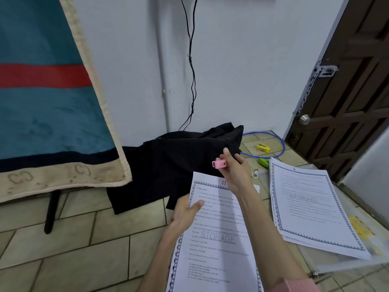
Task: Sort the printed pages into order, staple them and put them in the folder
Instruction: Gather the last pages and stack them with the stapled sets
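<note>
White page (216, 232) watermarked "STORAGE", left hand (185, 213) holding it.

Matt paper pages (212, 239), glossy pink plastic stapler (220, 164), black cloth (179, 165), glazed tiles (84, 249)

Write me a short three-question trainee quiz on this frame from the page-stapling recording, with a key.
1. True or false: the right hand holds a pink stapler above the top edge of the held pages.
2. What does the left hand grip?
A. the green stapler on the floor
B. the left edge of the held pages
C. the black cloth
3. Fill in: the second stack of pages lies on the floor to the ____ of the held pages.

Key: 1 true; 2 B; 3 right
</note>
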`<state>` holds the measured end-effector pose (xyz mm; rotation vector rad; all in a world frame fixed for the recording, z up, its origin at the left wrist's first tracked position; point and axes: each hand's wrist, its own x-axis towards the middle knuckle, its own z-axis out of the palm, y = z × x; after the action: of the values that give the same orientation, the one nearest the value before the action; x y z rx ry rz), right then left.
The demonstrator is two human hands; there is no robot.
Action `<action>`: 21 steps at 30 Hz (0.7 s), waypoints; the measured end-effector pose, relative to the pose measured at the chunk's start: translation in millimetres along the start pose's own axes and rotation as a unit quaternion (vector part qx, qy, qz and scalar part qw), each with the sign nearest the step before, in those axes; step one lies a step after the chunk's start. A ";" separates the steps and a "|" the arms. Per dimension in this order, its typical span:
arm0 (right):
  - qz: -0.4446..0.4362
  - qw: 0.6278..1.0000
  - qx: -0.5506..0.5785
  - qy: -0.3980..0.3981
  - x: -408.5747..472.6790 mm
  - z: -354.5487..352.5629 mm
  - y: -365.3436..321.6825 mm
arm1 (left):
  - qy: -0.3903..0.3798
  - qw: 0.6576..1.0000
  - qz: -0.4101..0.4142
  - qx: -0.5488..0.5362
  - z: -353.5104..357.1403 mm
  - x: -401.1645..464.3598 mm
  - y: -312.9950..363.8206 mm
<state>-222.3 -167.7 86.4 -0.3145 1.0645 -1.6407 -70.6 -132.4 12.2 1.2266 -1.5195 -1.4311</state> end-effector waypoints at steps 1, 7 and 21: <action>0.010 1.000 0.021 0.007 0.8 3.1 2.5 | 0.000 1.000 0.002 0.003 0.4 -0.4 -0.7; 0.048 0.994 0.080 0.054 9.3 13.3 4.5 | -0.009 1.000 0.006 0.007 1.4 -2.2 1.8; -0.274 0.920 -0.277 0.036 1.1 25.8 36.0 | -0.026 1.000 0.007 -0.005 3.5 -0.3 5.3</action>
<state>-182.2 -180.9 72.9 -1.0066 1.5931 -1.8088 -74.8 -131.4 16.9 1.1784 -1.5501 -1.4700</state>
